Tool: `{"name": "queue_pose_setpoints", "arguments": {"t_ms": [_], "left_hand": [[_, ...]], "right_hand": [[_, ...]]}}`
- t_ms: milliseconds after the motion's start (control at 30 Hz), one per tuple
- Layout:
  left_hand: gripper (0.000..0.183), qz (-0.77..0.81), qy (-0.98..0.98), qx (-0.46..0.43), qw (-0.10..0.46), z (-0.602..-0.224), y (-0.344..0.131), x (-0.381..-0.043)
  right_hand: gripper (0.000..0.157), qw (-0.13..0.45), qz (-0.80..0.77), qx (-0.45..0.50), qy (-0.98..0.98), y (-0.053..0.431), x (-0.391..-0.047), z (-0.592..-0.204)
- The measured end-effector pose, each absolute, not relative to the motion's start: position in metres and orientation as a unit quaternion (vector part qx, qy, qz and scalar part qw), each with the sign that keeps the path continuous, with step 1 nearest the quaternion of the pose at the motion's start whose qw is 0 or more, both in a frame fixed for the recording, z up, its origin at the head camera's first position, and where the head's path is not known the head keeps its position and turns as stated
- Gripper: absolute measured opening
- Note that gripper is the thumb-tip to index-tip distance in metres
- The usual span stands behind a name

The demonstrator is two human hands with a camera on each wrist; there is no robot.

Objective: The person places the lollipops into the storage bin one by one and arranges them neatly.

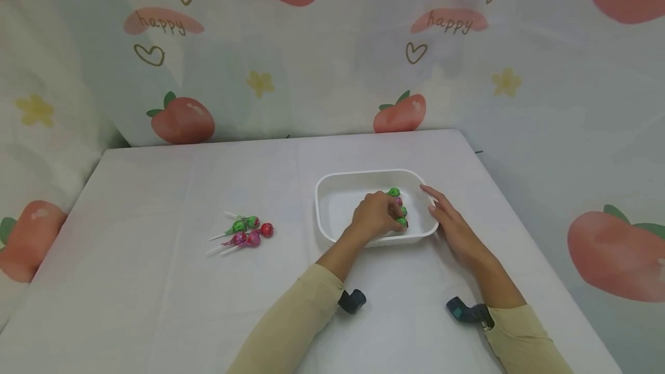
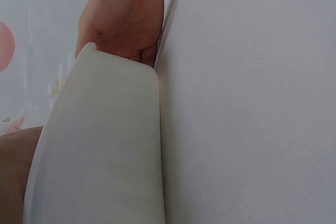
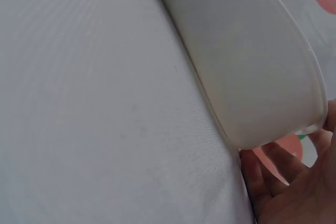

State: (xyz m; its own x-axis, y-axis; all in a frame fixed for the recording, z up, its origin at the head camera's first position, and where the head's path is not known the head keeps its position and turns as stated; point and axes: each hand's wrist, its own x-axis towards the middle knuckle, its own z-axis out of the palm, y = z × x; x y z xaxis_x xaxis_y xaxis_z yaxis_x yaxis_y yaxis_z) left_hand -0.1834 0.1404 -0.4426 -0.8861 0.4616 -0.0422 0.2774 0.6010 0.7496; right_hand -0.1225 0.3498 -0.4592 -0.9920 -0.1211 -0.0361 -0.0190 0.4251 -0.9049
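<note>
A white tray (image 1: 332, 175) stands on the table, with several wrapped lollipops near its right end, among them a green lollipop (image 1: 393, 191). My left hand (image 1: 375, 216) reaches into the tray over the front wall, fingers bent down and pinching a green lollipop (image 1: 402, 222) at the near end of the row. The sticks there are hidden by the hand. At the tray's right end, my right hand (image 1: 459, 232) rests against the rim and outer wall with fairly straight fingers. The right wrist view shows its fingers (image 3: 283, 162) spread along the tray's outer wall (image 3: 252, 66).
Left of the tray lies a loose group of lollipops on the white tablecloth (image 1: 171, 189): green lollipops (image 1: 239, 226), pink lollipops (image 1: 253, 239) and a red lollipop (image 1: 267, 229), most sticks pointing left. A printed fabric backdrop (image 1: 332, 74) hangs behind the table.
</note>
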Motion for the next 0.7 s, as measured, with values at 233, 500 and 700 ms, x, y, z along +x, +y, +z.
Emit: {"name": "queue_pose_setpoints", "arguments": {"t_ms": [233, 500, 700], "left_hand": [[0.02, 0.384, 0.894, 0.2, 0.11, -0.4401, 0.1392, -0.182], [0.02, 0.42, 0.874, 0.216, 0.116, -0.4405, 0.1378, -0.1829], [0.019, 0.392, 0.889, 0.209, 0.111, -0.441, 0.1413, -0.1836]], "right_hand": [[0.053, 0.048, -0.532, -0.041, 0.844, 0.349, -0.1237, -0.4608], [0.053, 0.051, -0.528, -0.033, 0.847, 0.3482, -0.1229, -0.4611], [0.053, 0.05, -0.53, -0.032, 0.846, 0.3475, -0.1215, -0.4585]]}}
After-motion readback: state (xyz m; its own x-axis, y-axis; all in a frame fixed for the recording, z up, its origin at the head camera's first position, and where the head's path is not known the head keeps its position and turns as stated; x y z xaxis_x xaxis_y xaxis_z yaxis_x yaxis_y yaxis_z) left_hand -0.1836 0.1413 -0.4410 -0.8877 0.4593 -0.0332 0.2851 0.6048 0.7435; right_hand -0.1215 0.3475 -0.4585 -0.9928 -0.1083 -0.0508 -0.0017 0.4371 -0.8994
